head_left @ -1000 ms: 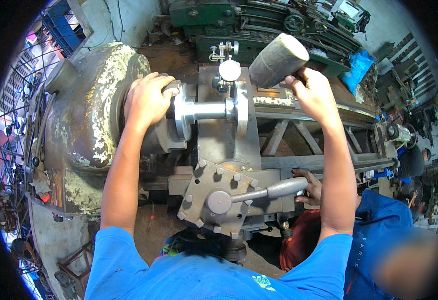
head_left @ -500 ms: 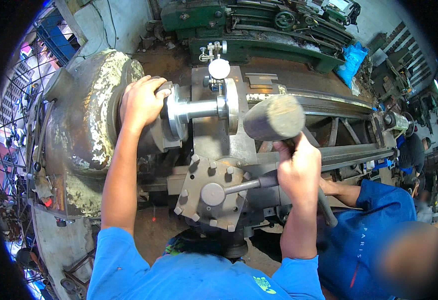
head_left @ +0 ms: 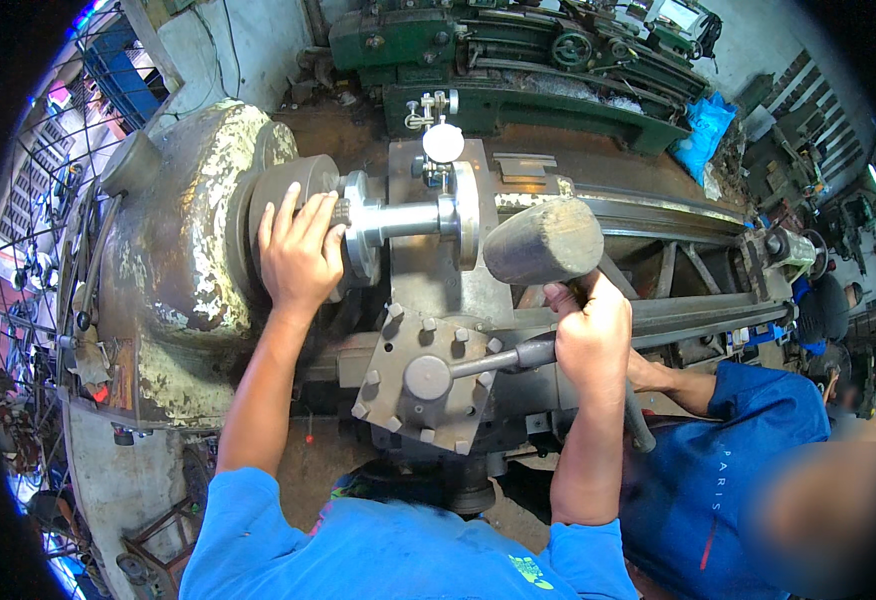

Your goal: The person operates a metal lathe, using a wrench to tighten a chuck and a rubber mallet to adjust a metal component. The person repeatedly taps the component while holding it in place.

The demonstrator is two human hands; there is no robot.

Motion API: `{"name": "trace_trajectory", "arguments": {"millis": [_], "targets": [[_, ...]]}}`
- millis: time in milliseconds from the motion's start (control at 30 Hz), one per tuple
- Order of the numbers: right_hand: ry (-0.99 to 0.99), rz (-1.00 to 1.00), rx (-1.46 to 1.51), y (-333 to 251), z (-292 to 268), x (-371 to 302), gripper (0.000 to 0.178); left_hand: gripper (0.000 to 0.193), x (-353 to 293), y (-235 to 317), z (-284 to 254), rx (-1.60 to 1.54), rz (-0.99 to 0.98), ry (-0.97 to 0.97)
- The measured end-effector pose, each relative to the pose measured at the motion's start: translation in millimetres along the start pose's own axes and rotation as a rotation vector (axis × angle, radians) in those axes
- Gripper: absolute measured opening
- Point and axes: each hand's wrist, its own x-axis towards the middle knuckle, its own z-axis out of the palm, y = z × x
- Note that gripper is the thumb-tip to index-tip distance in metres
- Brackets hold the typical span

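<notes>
My left hand (head_left: 301,245) lies with its fingers spread on the lathe chuck (head_left: 293,185). Clamped in the chuck is a shiny metal shaft (head_left: 408,219) with a flange at each end; the right-hand flange (head_left: 469,215) stands beside a dial indicator (head_left: 444,143) on a small jointed holder. My right hand (head_left: 595,335) is wrapped round the handle of a mallet (head_left: 546,242). The mallet's thick, worn grey head hangs to the right of the shaft, apart from it. Below it sits the square tool post (head_left: 424,380) with its clamping lever (head_left: 498,362).
The paint-flaked headstock (head_left: 183,260) stands at the left, and the lathe bed (head_left: 658,215) runs off to the right. A co-worker in a dark blue shirt (head_left: 748,430) is close at my right, one arm reaching toward the machine. Behind are a green lathe (head_left: 518,60) and a blue bag (head_left: 706,130).
My left hand has moved from the back of the chuck to its near side, fingers now spread. The chuck has turned. The mallet stays at nearly the same place in my right hand.
</notes>
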Motion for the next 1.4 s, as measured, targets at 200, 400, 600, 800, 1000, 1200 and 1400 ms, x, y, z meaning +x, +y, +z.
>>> {"name": "trace_trajectory", "arguments": {"millis": [200,400,600,800,1000,1200,1400], "targets": [[0.042,-0.041,-0.012,4.5,2.4,-0.6,0.009,0.042,-50.4,11.3,-8.5,-0.028,0.02,0.045],[0.013,-0.029,-0.012,4.7,0.9,0.3,0.009,0.027,-68.5,9.4,-34.6,-0.229,0.06,0.116],[-0.013,0.003,-0.006,5.3,-0.1,0.9,0.013,0.021,-46.4,6.5,-49.0,-0.225,0.041,0.196],[-0.002,-0.018,-0.029,6.0,0.2,1.8,0.01,0.016,-20.6,8.1,-52.5,-0.233,0.065,0.243],[-0.025,0.005,-0.035,5.1,-1.1,1.6,0.01,0.016,2.6,8.1,-49.5,-0.234,0.033,0.269],[-0.011,-0.011,-0.026,6.7,0.1,2.2,0.011,0.014,37.6,-2.1,-33.6,-0.201,0.065,0.315],[-0.004,-0.01,-0.017,6.4,0.3,2.2,0.012,0.015,87.5,-25.4,-5.1,-0.158,0.042,0.191]]}}
